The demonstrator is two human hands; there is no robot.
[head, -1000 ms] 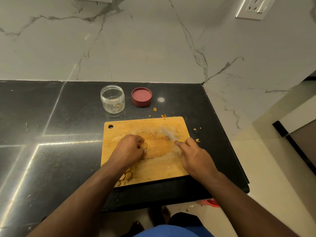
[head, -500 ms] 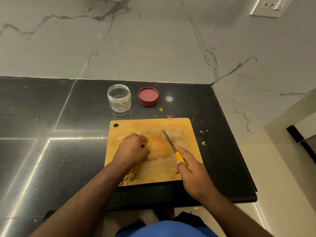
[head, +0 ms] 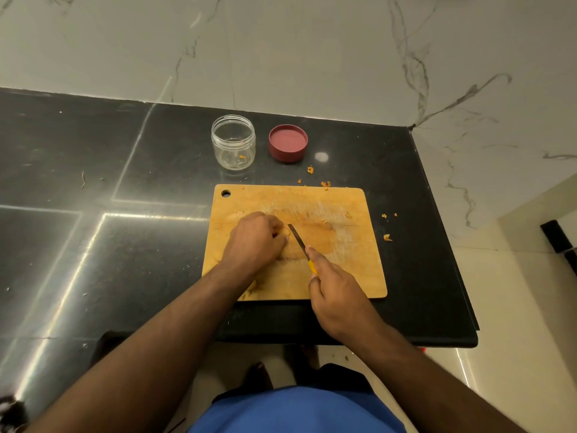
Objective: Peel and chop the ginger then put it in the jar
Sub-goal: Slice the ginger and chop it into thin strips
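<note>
A wooden cutting board (head: pixel 352 270) lies on the black counter. My left hand (head: pixel 254 240) is curled over a piece of ginger (head: pixel 285 232) near the board's middle, and most of the ginger is hidden under the fingers. My right hand (head: pixel 335 292) grips a yellow-handled knife (head: pixel 298 240), whose blade lies right beside the left fingertips. A few ginger slices (head: pixel 251 289) lie by my left wrist at the board's front edge. The clear jar (head: pixel 233 146) stands open behind the board, holding one small orange scrap.
The dark red lid (head: pixel 288 143) lies upside down to the right of the jar. Orange peel scraps (head: pixel 387 237) dot the counter (head: pixel 125 245) behind and right of the board. The counter ends just right of the board, with floor below. A marble wall rises behind.
The knife has swung left, from the board's right half to the left fingertips. My right hand has drawn back toward me. The left hand stays on the ginger.
</note>
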